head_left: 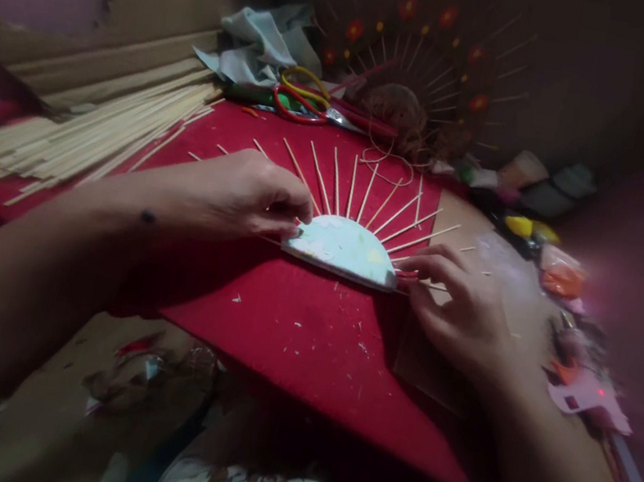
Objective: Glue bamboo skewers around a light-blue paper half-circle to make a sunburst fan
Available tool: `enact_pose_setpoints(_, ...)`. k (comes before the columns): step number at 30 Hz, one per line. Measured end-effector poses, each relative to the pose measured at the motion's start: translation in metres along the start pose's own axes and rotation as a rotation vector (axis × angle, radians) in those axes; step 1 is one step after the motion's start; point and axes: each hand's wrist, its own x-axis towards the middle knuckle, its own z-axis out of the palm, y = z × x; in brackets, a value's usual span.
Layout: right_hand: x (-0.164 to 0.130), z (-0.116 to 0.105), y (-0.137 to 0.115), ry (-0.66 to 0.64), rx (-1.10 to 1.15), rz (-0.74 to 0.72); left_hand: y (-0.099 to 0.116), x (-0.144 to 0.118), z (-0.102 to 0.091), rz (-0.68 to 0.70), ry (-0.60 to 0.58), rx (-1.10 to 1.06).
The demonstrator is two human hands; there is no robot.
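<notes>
A pale, white-green half-disc (346, 247) lies on the red cloth with its straight edge toward me. Thin wooden sticks (351, 188) fan out from its curved edge. My left hand (264, 196) is closed, thumb and fingers pinched at the half-disc's left corner; the exact grip is partly hidden. At the opposite corner, the curled fingers of my right hand (457, 302) are closed around a thin stick close to the half-disc. Small white scraps are scattered on the cloth in front.
Loose sticks (99, 127) are heaped at left. Behind lie scissors (303, 96), crumpled grey cloth (269, 45) and brown string (394, 112). A fan of sticks with red flowers (447, 18) stands at the back. A pink glue gun (587, 396) lies at right.
</notes>
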Motion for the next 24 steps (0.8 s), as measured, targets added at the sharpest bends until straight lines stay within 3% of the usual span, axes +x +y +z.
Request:
enact_pose_setpoints(5,0.001,0.001,0.003,0.004,0.028,0.030,0.006,0.000,0.008,0.046,-0.019,-0.025)
enact_pose_setpoints(12,0.000,0.010,0.005,-0.018,0.071,0.015,0.004,0.004,0.013,-0.006,-0.045,-0.072)
enact_pose_setpoints(24,-0.005,0.015,0.005,-0.018,-0.029,-0.002,0.005,0.002,0.021,0.127,-0.028,0.012)
